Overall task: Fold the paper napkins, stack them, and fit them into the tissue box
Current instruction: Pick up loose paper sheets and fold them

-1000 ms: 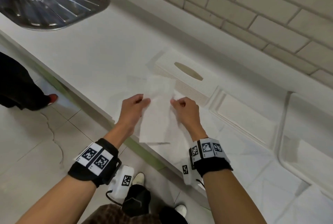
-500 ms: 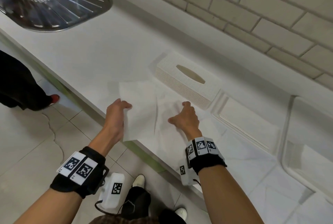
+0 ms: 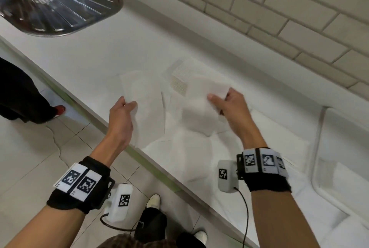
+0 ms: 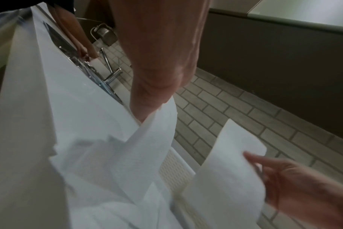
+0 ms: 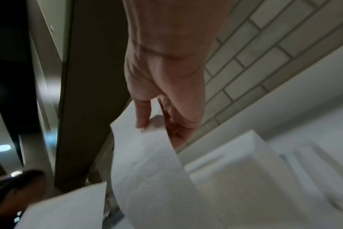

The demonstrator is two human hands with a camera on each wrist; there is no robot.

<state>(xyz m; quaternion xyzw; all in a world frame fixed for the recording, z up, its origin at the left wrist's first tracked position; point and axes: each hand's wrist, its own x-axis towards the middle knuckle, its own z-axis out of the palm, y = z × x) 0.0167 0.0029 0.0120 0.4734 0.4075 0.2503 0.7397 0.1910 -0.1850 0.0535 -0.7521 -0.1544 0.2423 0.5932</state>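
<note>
1. Two napkins are up in our hands above the front edge of the white counter [image 3: 83,62], with more loose napkins [image 3: 191,153] spread flat on the counter beneath them.
2. Our left hand [image 3: 119,120] pinches the left napkin [image 3: 145,104] at its upper left corner, thumb over the sheet and fingers behind, so it hangs down past the counter edge.
3. Our right hand [image 3: 231,108] grips the right napkin [image 3: 201,106] by its upper right edge, thumb in front and fingers curled behind; the right wrist view shows the sheet bowing downward from that grip.
4. Just behind the right napkin stands the tissue box [image 3: 179,80], partly hidden by it; only its ribbed left end shows.
5. To the right lies the shallow white tray [image 3: 311,148], and beyond it a second white moulded basin [image 3: 327,120].
6. Farther left sits the steel sink drainer [image 3: 60,6]; the brick-tile wall [image 3: 259,8] runs along the back.
7. Against half a second ago, our right hand has risen off the counter with its own sheet, and the hands are wider apart.
</note>
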